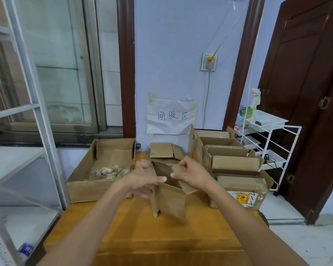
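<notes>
Gripping a small open box (169,200) above the table (142,233), left hand (142,179) and right hand (190,174) pinch its upper flaps.

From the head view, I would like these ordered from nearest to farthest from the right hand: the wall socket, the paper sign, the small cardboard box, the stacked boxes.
1. small cardboard box, gripped by the right hand.
2. stacked boxes, just right of it.
3. paper sign, farther back, centre.
4. wall socket, highest, above the sign's right side.
</notes>
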`<action>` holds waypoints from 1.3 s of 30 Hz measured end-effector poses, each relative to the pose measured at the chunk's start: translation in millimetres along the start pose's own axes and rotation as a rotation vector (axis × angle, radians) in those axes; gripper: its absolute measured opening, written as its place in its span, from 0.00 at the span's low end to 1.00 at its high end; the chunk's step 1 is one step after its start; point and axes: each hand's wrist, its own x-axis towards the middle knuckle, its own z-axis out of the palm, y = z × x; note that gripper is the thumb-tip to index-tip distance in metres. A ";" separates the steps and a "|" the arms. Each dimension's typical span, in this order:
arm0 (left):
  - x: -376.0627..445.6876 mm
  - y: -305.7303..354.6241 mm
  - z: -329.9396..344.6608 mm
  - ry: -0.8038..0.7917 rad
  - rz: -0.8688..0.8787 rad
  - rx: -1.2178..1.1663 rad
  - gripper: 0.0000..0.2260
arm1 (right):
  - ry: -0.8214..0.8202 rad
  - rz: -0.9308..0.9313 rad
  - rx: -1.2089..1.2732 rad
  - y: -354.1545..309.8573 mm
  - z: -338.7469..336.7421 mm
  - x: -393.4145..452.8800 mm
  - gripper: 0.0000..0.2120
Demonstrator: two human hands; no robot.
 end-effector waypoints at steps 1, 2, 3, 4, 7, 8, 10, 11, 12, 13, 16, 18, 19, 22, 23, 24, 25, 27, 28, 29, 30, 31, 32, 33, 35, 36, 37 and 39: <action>-1.8 2.4 -1.6 -0.046 -0.006 0.053 0.45 | 0.027 -0.009 -0.110 -4.5 -2.2 5.1 0.27; -4.1 5.5 -2.1 -0.090 -0.013 0.108 0.45 | 0.050 -0.016 -0.183 -8.1 -2.7 11.6 0.26; -5.6 8.5 -1.7 -0.127 -0.020 0.157 0.47 | 0.067 -0.021 -0.210 -11.5 -2.7 18.5 0.26; -6.8 11.4 -0.5 -0.150 -0.020 0.200 0.48 | 0.072 -0.025 -0.199 -14.7 -3.2 24.4 0.27; -7.8 12.7 1.1 -0.162 -0.016 0.267 0.52 | 0.049 -0.043 -0.130 -18.1 -3.7 39.5 0.23; -8.5 11.2 1.1 -0.170 -0.016 0.280 0.53 | 0.046 -0.053 -0.124 -17.0 -2.9 44.2 0.23; -9.2 7.3 3.2 -0.190 -0.020 0.320 0.56 | 0.043 -0.045 -0.107 -12.8 1.9 51.3 0.25; -10.3 5.5 5.9 -0.198 -0.032 0.343 0.58 | 0.018 -0.022 -0.072 -9.7 5.8 53.9 0.25; -10.7 3.2 9.5 -0.203 -0.045 0.371 0.60 | -0.020 0.003 -0.018 -6.5 10.7 55.3 0.25; -11.8 -0.4 14.1 -0.203 -0.056 0.399 0.61 | -0.063 0.032 0.034 -4.1 15.9 54.9 0.25; -15.1 -16.0 24.1 -0.172 -0.035 0.332 0.61 | -0.103 0.080 0.091 3.2 29.4 51.2 0.25; -18.5 -25.6 24.4 -0.152 0.032 0.231 0.60 | -0.072 0.069 0.083 3.1 30.6 49.4 0.25; -21.1 -28.5 23.8 -0.145 0.075 0.196 0.59 | -0.061 0.054 0.080 0.2 28.1 48.4 0.25; -28.4 -32.1 30.7 -0.032 0.211 -0.039 0.56 | 0.003 0.000 0.083 -9.5 10.9 47.1 0.26; -31.1 -32.5 34.7 0.065 0.243 -0.130 0.53 | 0.058 -0.032 0.087 -12.0 4.2 47.3 0.26; -32.2 -32.5 38.0 0.190 0.258 -0.197 0.50 | 0.125 -0.052 0.105 -13.9 -3.1 47.1 0.27; -33.7 -34.3 40.3 0.306 0.267 -0.253 0.48 | 0.204 -0.056 0.130 -14.8 -10.1 46.6 0.27; -34.6 -41.0 42.4 0.447 0.239 -0.425 0.52 | 0.381 -0.038 0.171 -15.1 -20.5 39.3 0.27; -36.3 -44.5 44.4 0.473 0.181 -0.512 0.54 | 0.475 -0.031 0.187 -15.9 -22.5 31.3 0.26; -38.2 -48.3 47.1 0.485 0.131 -0.588 0.53 | 0.554 -0.039 0.236 -17.1 -22.5 19.7 0.26; -41.6 -50.3 50.2 0.473 0.075 -0.649 0.48 | 0.606 -0.042 0.322 -15.8 -19.1 9.3 0.26; -43.2 -51.6 51.5 0.419 0.016 -0.722 0.43 | 0.634 -0.052 0.439 -16.2 -14.2 -4.0 0.25; -43.8 -52.0 51.7 0.320 -0.043 -0.813 0.41 | 0.625 -0.041 0.566 -13.4 -5.1 -16.5 0.24; -43.7 -51.8 52.0 0.174 -0.113 -0.922 0.41 | 0.599 -0.019 0.674 -11.4 4.9 -30.2 0.23; -42.8 -52.1 50.7 -0.045 -0.181 -1.096 0.39 | 0.524 0.059 0.797 -2.5 24.2 -56.6 0.23; -44.1 -52.3 49.0 -0.054 -0.181 -1.119 0.39 | 0.484 0.101 0.870 1.4 29.2 -69.5 0.22; -45.5 -52.2 47.5 -0.032 -0.179 -1.095 0.39 | 0.438 0.138 0.959 3.7 30.7 -80.5 0.21; -47.3 -54.4 49.3 0.056 -0.158 -0.931 0.36 | 0.319 0.212 1.081 8.8 27.0 -92.9 0.23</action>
